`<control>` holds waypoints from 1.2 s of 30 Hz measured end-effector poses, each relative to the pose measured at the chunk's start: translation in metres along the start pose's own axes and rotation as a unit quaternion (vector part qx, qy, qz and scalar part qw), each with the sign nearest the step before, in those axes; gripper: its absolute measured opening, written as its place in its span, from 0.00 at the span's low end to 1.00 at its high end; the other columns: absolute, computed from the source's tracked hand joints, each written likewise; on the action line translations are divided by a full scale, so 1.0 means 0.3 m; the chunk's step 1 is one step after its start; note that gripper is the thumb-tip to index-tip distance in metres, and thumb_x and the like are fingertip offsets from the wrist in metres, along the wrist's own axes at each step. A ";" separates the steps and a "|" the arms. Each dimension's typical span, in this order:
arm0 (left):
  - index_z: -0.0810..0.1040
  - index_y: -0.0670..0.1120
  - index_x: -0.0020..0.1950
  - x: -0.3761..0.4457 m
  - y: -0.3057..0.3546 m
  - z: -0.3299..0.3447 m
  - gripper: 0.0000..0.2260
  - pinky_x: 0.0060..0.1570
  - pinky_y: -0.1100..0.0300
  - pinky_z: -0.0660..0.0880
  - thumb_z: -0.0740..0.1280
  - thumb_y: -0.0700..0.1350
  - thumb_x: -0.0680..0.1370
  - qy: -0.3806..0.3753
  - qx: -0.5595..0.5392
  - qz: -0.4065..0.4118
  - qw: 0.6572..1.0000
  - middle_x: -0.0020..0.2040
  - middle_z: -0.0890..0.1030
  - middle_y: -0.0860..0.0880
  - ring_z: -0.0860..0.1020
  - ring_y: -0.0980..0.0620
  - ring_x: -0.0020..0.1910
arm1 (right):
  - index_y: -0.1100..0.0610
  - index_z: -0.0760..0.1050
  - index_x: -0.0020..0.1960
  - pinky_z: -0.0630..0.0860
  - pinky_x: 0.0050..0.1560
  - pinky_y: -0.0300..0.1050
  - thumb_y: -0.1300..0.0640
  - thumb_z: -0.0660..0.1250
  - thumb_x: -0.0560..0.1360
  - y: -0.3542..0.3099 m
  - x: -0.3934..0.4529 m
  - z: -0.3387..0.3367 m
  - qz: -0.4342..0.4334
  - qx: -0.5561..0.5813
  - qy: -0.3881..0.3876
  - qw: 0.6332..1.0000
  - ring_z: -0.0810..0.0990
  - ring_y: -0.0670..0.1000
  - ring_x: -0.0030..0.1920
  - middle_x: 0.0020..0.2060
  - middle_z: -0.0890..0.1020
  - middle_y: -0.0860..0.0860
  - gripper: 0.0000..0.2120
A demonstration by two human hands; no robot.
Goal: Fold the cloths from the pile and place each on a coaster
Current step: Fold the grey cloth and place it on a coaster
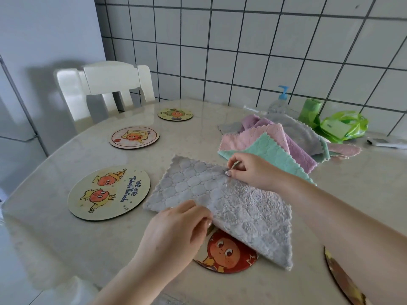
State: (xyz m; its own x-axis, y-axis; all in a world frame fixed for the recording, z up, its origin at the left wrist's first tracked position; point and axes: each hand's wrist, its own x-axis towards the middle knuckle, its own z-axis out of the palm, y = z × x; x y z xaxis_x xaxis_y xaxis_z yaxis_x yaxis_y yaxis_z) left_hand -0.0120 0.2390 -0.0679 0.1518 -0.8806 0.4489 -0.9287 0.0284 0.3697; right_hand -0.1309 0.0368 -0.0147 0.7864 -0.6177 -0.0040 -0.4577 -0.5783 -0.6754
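Between hands (176, 227) (248, 170): grey cloth (220, 199), edges pinched.

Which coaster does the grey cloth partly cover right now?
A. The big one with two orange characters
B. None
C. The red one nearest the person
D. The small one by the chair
C: the grey cloth, held by both hands, hangs over the top of the red coaster nearest the person.

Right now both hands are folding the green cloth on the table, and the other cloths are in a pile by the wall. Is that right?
Not quite. The cloth in both hands, left hand and right hand, is grey, not green, as the head view shows. The green one lies in the pile by the wall.
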 end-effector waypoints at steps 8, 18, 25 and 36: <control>0.76 0.47 0.48 0.024 0.004 -0.038 0.06 0.45 0.53 0.80 0.60 0.40 0.79 0.074 -0.399 -0.215 0.888 0.42 0.84 0.49 0.83 0.51 0.39 | 0.50 0.76 0.43 0.70 0.43 0.38 0.65 0.63 0.76 -0.049 -0.079 -0.054 -0.059 0.064 0.047 0.995 0.74 0.46 0.37 0.34 0.76 0.50 0.11; 0.74 0.59 0.64 0.074 -0.044 -0.073 0.21 0.62 0.57 0.73 0.69 0.46 0.71 -0.041 -0.490 -0.257 0.832 0.62 0.77 0.62 0.72 0.63 0.64 | 0.42 0.59 0.71 0.79 0.37 0.43 0.65 0.65 0.75 -0.016 -0.277 0.006 0.030 0.249 -0.095 0.963 0.83 0.53 0.48 0.64 0.72 0.41 0.32; 0.67 0.59 0.67 0.012 -0.067 -0.064 0.24 0.61 0.60 0.72 0.69 0.46 0.74 -0.191 -0.400 -0.237 0.865 0.62 0.71 0.68 0.69 0.67 0.64 | 0.44 0.56 0.74 0.77 0.37 0.40 0.64 0.67 0.74 0.045 -0.379 0.106 0.086 0.218 -0.115 0.965 0.81 0.42 0.36 0.62 0.73 0.42 0.36; 0.68 0.75 0.59 -0.119 -0.102 -0.123 0.35 0.37 0.59 0.75 0.62 0.31 0.76 -0.165 -0.288 -0.126 0.935 0.49 0.82 0.64 0.78 0.54 0.34 | 0.36 0.73 0.61 0.74 0.59 0.40 0.72 0.59 0.75 0.048 -0.527 0.144 -0.041 0.104 -0.002 0.994 0.73 0.46 0.65 0.68 0.71 0.41 0.31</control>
State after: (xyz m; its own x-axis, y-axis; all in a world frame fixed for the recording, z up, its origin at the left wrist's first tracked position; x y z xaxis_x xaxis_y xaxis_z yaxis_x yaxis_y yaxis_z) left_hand 0.0235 0.2871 -0.0653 0.1400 -0.9890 0.0479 -0.5261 -0.0333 0.8498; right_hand -0.2440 0.1491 -0.0557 0.8190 -0.5712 0.0551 -0.2970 -0.5041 -0.8109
